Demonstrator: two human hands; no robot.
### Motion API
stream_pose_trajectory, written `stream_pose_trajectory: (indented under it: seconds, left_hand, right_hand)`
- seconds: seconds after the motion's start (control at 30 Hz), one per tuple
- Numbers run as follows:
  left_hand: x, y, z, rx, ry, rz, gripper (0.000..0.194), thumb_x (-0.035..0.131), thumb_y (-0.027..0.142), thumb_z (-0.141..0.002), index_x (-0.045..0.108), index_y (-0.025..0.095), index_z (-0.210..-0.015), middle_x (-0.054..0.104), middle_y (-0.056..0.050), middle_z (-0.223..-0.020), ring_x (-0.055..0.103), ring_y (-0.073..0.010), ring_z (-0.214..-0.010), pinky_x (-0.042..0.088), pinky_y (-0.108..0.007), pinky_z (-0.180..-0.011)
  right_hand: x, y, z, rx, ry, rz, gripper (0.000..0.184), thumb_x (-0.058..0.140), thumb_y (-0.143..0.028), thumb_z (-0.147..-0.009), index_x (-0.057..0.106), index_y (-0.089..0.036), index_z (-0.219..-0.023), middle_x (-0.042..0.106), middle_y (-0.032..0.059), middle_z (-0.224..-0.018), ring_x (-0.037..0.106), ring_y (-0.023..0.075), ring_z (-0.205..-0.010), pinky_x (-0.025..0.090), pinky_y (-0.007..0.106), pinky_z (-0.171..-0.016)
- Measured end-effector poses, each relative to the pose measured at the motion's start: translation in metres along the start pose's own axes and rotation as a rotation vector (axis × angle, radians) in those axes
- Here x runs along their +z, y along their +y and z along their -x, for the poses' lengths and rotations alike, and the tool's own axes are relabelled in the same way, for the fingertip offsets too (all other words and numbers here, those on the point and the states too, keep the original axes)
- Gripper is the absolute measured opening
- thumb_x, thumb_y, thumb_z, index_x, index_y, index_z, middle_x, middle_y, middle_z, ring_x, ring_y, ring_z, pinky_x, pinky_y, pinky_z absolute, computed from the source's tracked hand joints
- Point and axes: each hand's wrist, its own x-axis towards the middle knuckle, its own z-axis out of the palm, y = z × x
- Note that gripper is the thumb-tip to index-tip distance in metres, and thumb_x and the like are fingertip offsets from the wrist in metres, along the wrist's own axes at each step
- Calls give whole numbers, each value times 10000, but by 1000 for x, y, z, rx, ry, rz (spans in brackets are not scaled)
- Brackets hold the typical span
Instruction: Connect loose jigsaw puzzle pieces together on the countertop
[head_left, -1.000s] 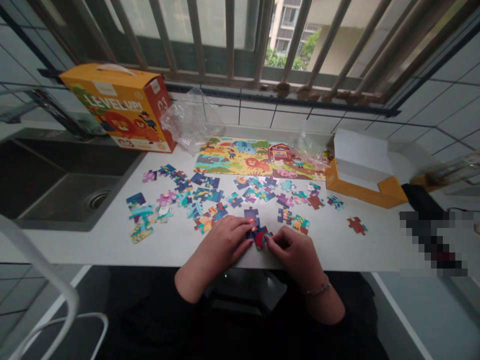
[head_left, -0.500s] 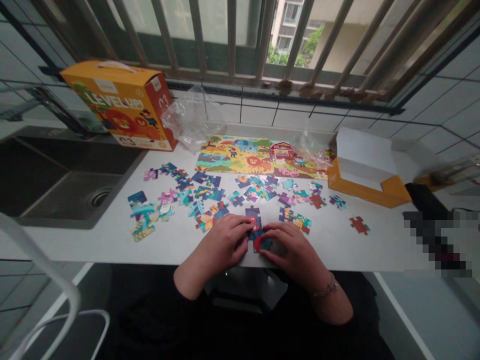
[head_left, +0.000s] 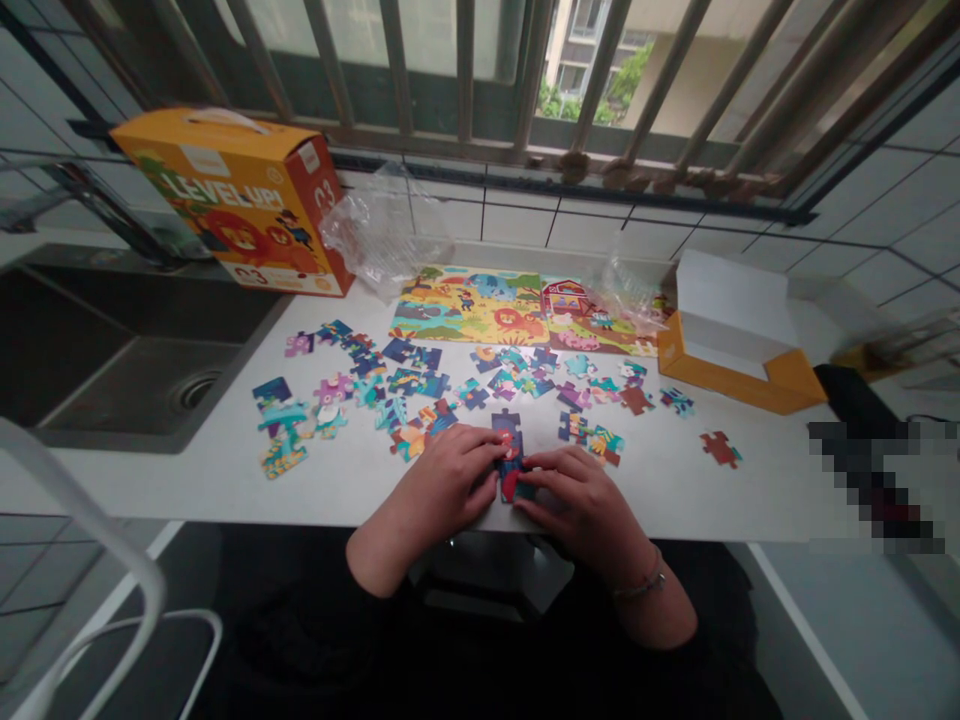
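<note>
Close to the counter's front edge, my left hand (head_left: pixel 456 472) has its fingertips on a dark blue puzzle piece (head_left: pixel 506 425) with a reddish figure, holding it against the counter. Just below it, my right hand (head_left: pixel 581 492) pinches a puzzle piece (head_left: pixel 511 487) with a red shape between thumb and fingers. The two pieces lie in line and touch; my fingers partly hide the seam, so I cannot tell whether they interlock. Right of them lie joined yellow-and-teal pieces (head_left: pixel 604 443), and orange pieces (head_left: pixel 411 442) lie beyond my left hand.
More loose puzzle pieces (head_left: pixel 411 382) spread across the white counter (head_left: pixel 187 492). Behind them are two picture sheets (head_left: pixel 480 315), crumpled plastic (head_left: pixel 382 230), an orange box (head_left: pixel 225 205) and an opened box (head_left: pixel 739 365). A sink (head_left: pixel 150 380) is at the left.
My right hand has moved slightly left, bringing the red-shape piece in line under the dark blue one. My left hand stays nearly in place.
</note>
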Motion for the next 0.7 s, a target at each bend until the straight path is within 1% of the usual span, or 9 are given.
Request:
stream_pose_trajectory:
  seconds: [0.17,0.43,0.57,0.7]
  left_hand:
    - [-1,0,-1,9,-3,6,351,669,137,-996,741,184,-1336,757,-143,-1394,703,-320,-1275,587,-537,-1100]
    - [0,0,-1,15,9,8,351,630,127,-1015,742,210,-1337,763,-128,-1378,708,-309,-1262,586,-524,-1096]
    - [-2,2,-1,-2,-8,4,333,688,158,-999,745,197,-1326,759,-132,-1387,706,-317,-1264,580,-530,-1102]
    - [-3,3,-2,-4,-23,3,327,734,202,-996,746,204,-1323,755,-135,-1395,704,-327,-1279,580,-535,-1096]
  right_hand:
    - [1,0,2,-39,-21,-23,222,864,-365,-997,774,-284,-1183,826,59,-1201,729,250,-1019,597,481,-933]
    - [2,0,2,-95,4,-55,237,869,-402,-991,784,-274,-1171,839,40,-1129,717,230,-961,594,438,-874]
    - [0,-3,-2,-100,13,-46,212,852,-402,-1004,775,-271,-1152,832,38,-1118,709,229,-961,589,430,-875]
    - [-2,-6,-3,-76,-4,-33,182,837,-392,-1015,771,-283,-1145,820,45,-1171,712,242,-1017,577,453,-943]
